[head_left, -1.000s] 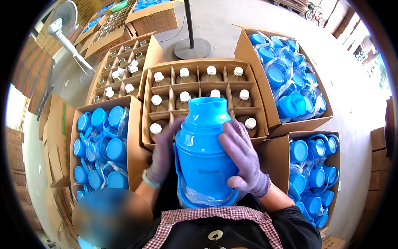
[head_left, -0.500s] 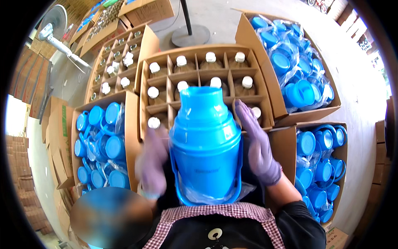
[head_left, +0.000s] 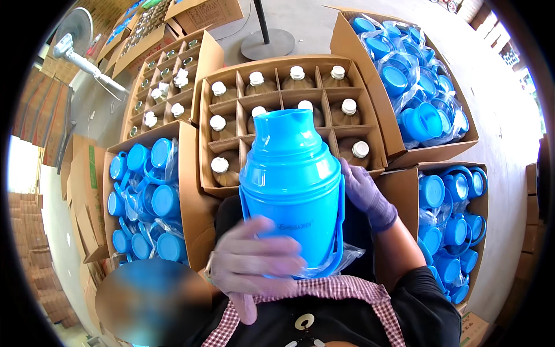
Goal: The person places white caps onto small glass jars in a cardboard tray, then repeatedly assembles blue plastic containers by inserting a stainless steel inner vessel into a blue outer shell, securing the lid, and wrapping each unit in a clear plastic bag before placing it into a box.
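Observation:
Upright before my body stands a blue thermos jug (head_left: pixel 292 191) with a spouted open top, a stepped shoulder and a carrying handle hanging at its sides. Clear plastic film (head_left: pixel 350 258) shows around its base. My gloved left hand (head_left: pixel 254 260) is across the jug's lower front, fingers apart and smeared by motion; whether it touches the jug I cannot tell. At the jug's right side, my gloved right hand (head_left: pixel 368 198) holds it near the shoulder, its fingertips partly hidden behind the jug.
A divided carton (head_left: pixel 378 136) holds white-capped flask liners beyond the jug. Cartons of blue jug parts stand at left (head_left: pixel 193 191), right (head_left: pixel 409 196) and far right (head_left: pixel 462 153). Further off are another divided carton (head_left: pixel 211 58), a pole base (head_left: pixel 267 45) and a fan (head_left: pixel 75 32).
My left hand has swung from the jug's left side to its lower front. The right hand has come in against the jug, which has turned slightly.

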A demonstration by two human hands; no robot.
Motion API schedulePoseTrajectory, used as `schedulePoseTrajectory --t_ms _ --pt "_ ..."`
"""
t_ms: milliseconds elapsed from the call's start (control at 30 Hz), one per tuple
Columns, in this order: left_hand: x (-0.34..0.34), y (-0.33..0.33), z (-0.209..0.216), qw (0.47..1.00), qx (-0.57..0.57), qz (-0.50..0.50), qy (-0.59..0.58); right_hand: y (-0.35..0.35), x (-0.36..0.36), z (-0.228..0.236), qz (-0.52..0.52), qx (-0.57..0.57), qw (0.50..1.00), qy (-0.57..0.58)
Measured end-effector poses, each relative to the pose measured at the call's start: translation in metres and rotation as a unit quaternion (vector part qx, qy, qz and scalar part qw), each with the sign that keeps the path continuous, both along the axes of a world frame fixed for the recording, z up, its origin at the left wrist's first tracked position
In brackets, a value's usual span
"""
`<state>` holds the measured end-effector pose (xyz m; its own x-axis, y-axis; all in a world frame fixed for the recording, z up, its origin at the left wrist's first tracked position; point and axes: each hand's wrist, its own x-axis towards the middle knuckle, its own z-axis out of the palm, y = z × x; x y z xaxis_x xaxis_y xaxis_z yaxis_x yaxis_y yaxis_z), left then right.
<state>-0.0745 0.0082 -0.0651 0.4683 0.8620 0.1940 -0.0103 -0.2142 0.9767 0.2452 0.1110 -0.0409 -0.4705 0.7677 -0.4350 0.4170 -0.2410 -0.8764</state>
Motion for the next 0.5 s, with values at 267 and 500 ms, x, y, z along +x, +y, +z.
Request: schedulePoseTrajectory --t_ms 267,500 --pt "0.034 0.007 0.019 0.968 -0.158 0.191 0.039 -0.021 0.005 -0.037 -0.023 0.252 0.962 0.107" --pt "0.012 0.037 0.028 0.971 0.058 0.202 0.110 -0.027 -0.013 0.010 -0.014 0.462 0.877 0.133"
